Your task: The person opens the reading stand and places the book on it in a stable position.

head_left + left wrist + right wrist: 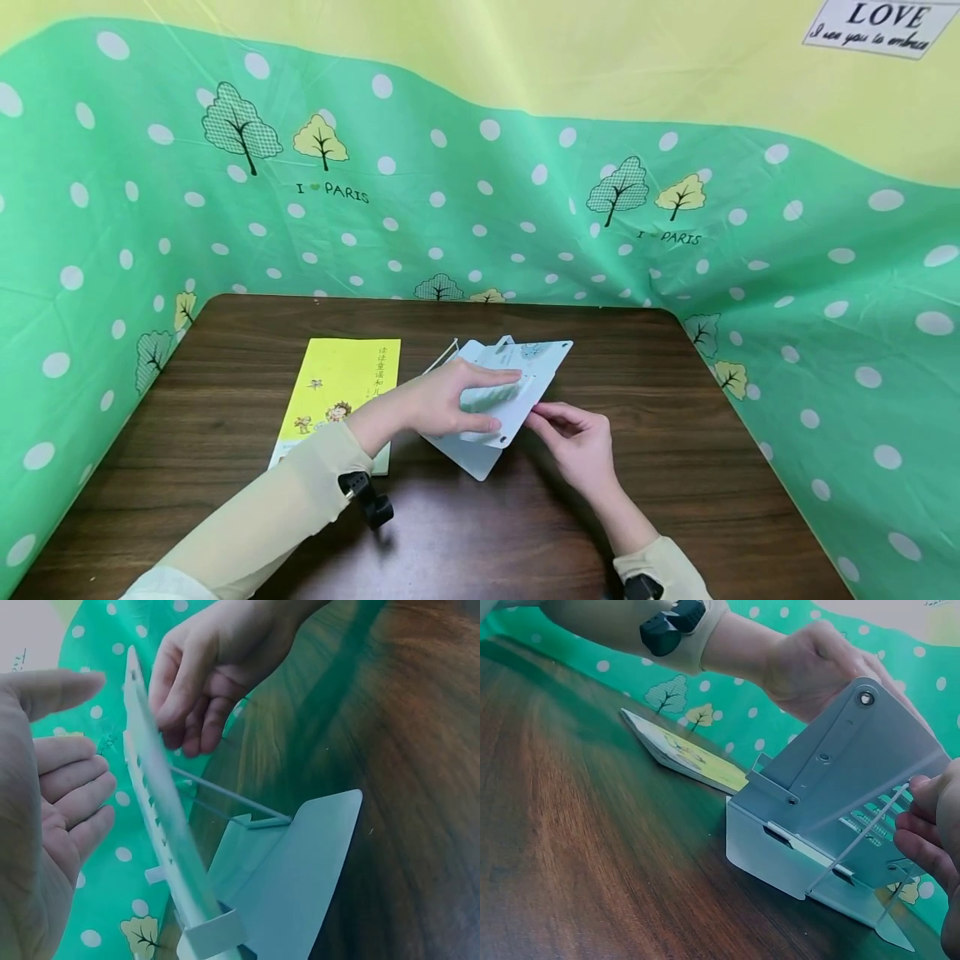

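A pale blue-white folding book stand (531,398) is on the table, its slotted panel tilted up from the flat base plate (307,862). My left hand (450,398) lies across the front of the panel in the head view, thumb and fingers extended and apart from each other. Behind the panel, my right hand (579,442) has thumb and fingers curled together. In the right wrist view they pinch the upper end of the thin wire support (861,838), which runs down to the base.
A yellow book (337,367) with Chinese characters and cartoon figures lies left of the stand, partly under my left forearm. The dark wooden table (660,483) meets a green and yellow dotted cloth (420,200) at the back and sides.
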`<state>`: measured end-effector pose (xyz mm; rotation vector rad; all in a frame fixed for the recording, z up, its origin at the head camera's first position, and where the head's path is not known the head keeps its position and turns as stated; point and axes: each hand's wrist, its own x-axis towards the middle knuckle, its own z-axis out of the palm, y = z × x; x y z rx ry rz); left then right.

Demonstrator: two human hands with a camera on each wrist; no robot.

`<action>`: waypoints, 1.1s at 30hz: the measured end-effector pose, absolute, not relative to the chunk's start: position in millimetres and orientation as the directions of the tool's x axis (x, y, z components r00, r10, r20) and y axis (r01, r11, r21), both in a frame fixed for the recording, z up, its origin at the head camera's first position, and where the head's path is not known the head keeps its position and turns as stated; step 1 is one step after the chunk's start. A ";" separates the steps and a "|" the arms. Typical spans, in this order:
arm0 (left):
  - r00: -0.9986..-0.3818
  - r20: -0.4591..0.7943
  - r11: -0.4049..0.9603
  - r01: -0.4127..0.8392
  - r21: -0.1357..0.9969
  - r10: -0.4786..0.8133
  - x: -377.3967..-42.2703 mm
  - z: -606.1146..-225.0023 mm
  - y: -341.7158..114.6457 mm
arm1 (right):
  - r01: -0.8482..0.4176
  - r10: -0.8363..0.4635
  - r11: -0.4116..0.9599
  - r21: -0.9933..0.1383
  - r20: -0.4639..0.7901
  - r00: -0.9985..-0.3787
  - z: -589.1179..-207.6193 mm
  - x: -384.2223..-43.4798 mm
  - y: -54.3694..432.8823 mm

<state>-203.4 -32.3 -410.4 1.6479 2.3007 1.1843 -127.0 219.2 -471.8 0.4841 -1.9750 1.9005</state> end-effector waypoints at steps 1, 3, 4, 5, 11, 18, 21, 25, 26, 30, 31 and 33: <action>-0.427 0.356 0.130 0.771 0.623 0.831 -205.3 -409.6 -32.9 | -0.473 -0.001 0.032 -0.880 0.474 -0.881 -471.3 -125.7 219.7; -0.441 0.340 0.145 0.761 0.633 0.831 -209.4 -407.5 -34.4 | -0.458 0.002 0.029 -0.889 0.458 -0.889 -469.8 -122.9 220.6; -0.449 0.330 0.156 0.756 0.636 0.831 -211.9 -406.7 -35.0 | -0.449 0.001 0.032 -0.893 0.449 -0.894 -468.9 -121.4 221.1; -0.456 0.321 0.166 0.752 0.638 0.830 -214.4 -406.2 -35.6 | -0.441 0.001 0.036 -0.897 0.441 -0.897 -467.9 -119.8 221.5; -0.486 0.289 0.213 0.740 0.638 0.825 -228.1 -403.8 -41.1 | -0.419 -0.012 0.007 -0.908 0.419 -0.908 -465.0 -111.3 221.8; -0.518 0.237 0.262 0.713 0.650 0.822 -240.0 -398.8 -46.7 | -0.398 -0.039 -0.061 -0.915 0.401 -0.915 -464.2 -99.3 216.8; -0.523 0.217 0.286 0.716 0.637 0.824 -244.3 -393.3 -48.4 | -0.385 -0.047 -0.056 -0.921 0.387 -0.921 -464.6 -93.5 214.7; -0.520 0.202 0.305 0.727 0.615 0.830 -249.3 -383.6 -50.9 | -0.352 -0.053 -0.051 -0.935 0.355 -0.933 -465.4 -86.2 210.6; -0.519 0.198 0.310 0.729 0.610 0.832 -250.5 -381.1 -51.7 | -0.342 -0.055 -0.053 -0.938 0.345 -0.937 -465.6 -84.4 209.0; -0.518 0.175 0.329 0.733 0.596 0.837 -255.2 -374.6 -54.7 | -0.306 -0.065 -0.058 -0.950 0.310 -0.949 -466.5 -78.0 200.6; -0.517 0.169 0.332 0.733 0.595 0.839 -256.6 -373.6 -55.0 | -0.298 -0.069 -0.056 -0.953 0.301 -0.951 -466.7 -76.6 198.3; -0.512 0.156 0.335 0.732 0.593 0.845 -259.3 -372.0 -55.3 | -0.283 -0.077 -0.050 -0.958 0.286 -0.955 -467.0 -74.4 193.6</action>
